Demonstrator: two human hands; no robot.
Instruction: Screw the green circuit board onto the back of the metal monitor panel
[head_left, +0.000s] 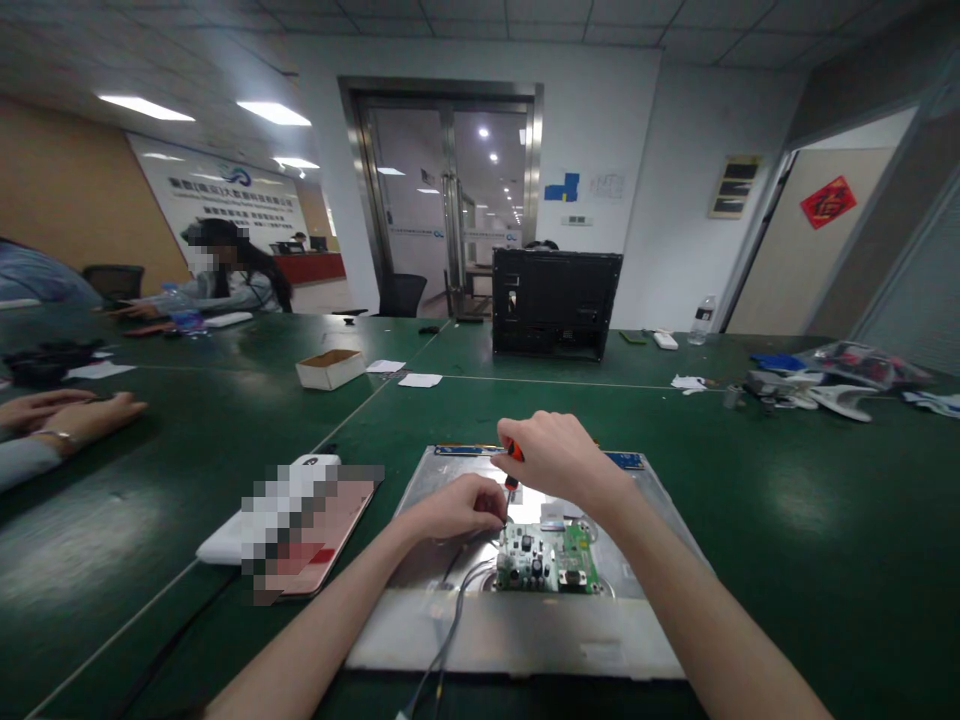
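Bare right hand (553, 455) hides part of orange-and-black screwdriver (513, 482); tip too small to tell. Blue-clothed person (41, 275) cut off at left.

Standing nearly upright in my grip, an orange-and-black screwdriver (514, 453) is pointing its thin shaft down at the far left corner of a green circuit board (551, 562), its face bristling with small components. The board is lying flat on a broad, silvery panel (570, 632), which is resting before me, while thin dark cables (457, 612) are trailing from beside the board's left edge over the panel's near side
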